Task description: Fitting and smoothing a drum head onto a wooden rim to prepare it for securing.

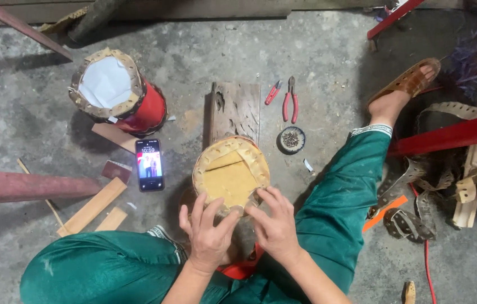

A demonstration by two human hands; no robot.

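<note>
Concrete floor (328, 56) strewn with wood scraps: a seated person presses both hands, fingers spread, on the near rim of a drum (230, 175) between their knees, left hand (207, 233) beside right hand (275, 222). Pliers (289, 100), nail dish (292, 139), phone (149, 165) lie nearby.

**Soft daylight, sharp centre, bent edges**

I see even, moderate light on the concrete floor (317, 56); shadows fall soft toward its left and lower edges; the phone screen (149, 161) glows brightly; focus is crisp centrally; wide-lens distortion curves the corners; the far right edge sits dimmer.
</note>
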